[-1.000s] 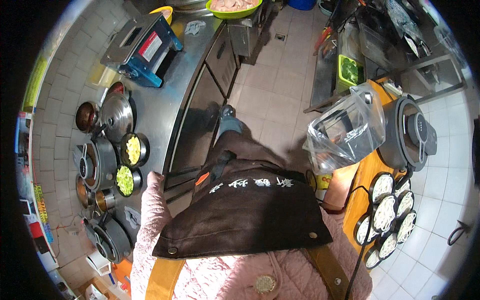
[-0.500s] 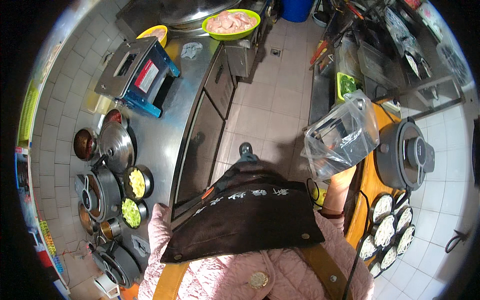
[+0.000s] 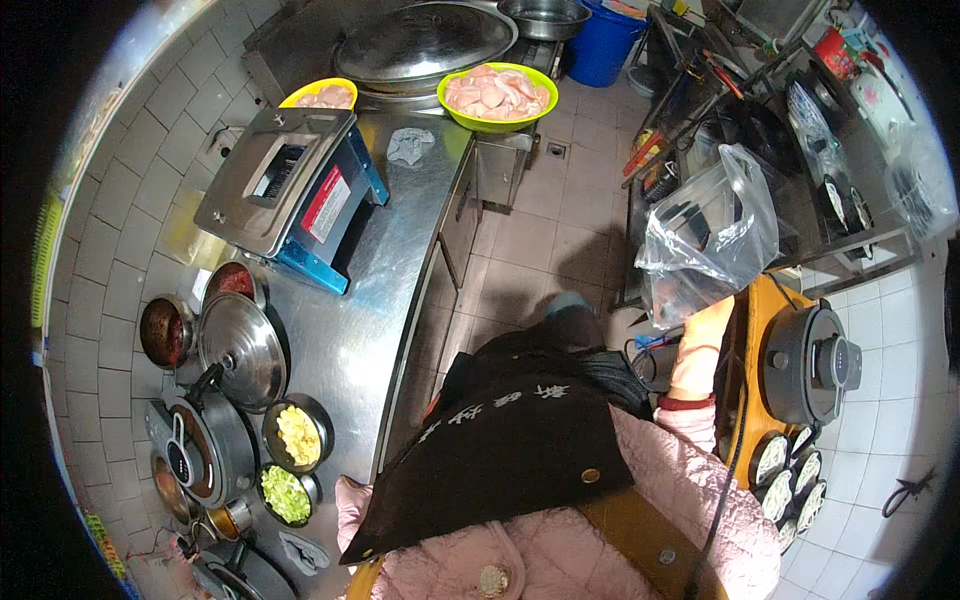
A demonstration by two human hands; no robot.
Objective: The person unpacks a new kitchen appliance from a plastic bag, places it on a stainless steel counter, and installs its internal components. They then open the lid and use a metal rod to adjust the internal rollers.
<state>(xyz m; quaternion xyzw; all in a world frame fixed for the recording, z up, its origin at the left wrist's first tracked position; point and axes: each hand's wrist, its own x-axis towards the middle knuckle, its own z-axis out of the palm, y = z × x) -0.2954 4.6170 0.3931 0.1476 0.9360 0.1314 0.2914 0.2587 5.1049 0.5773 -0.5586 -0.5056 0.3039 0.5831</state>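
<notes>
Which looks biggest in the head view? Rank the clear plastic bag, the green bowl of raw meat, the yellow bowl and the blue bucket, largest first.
1. Clear plastic bag, held up by the right hand, so nearness may inflate it.
2. Green bowl of raw meat.
3. Yellow bowl and blue bucket: both partly hidden, too alike to rank.

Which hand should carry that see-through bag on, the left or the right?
The right. The right hand already grips the clear plastic bag from below, lifted beside the orange table. The left hand is not visible; only the left sleeve shows, down by the steel counter, far from the bag.
</notes>
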